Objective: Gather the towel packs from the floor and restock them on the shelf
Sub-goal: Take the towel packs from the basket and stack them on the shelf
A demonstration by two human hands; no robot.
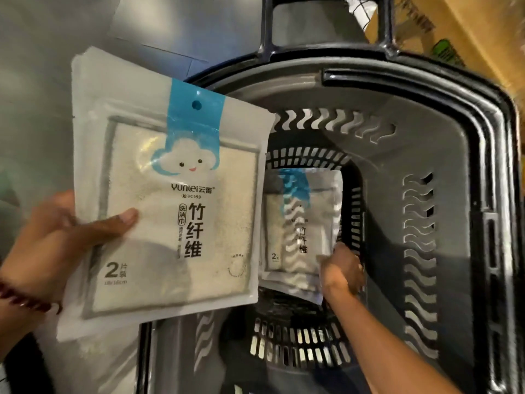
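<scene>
My left hand [59, 243] holds a stack of white towel packs [170, 194] up close to the camera, thumb across the front pack, which has a blue strip and a cloud face. Deep inside a grey shopping basket [443, 155], my right hand [341, 271] grips the lower right corner of another towel pack [301, 223] of the same kind. More plastic wrapping shows just under that pack, so it may lie on further packs.
The basket has a black rim and a raised handle [326, 12] at the top. A cardboard box [443, 32] stands at the upper right. Grey floor [37, 66] spreads to the left of the basket.
</scene>
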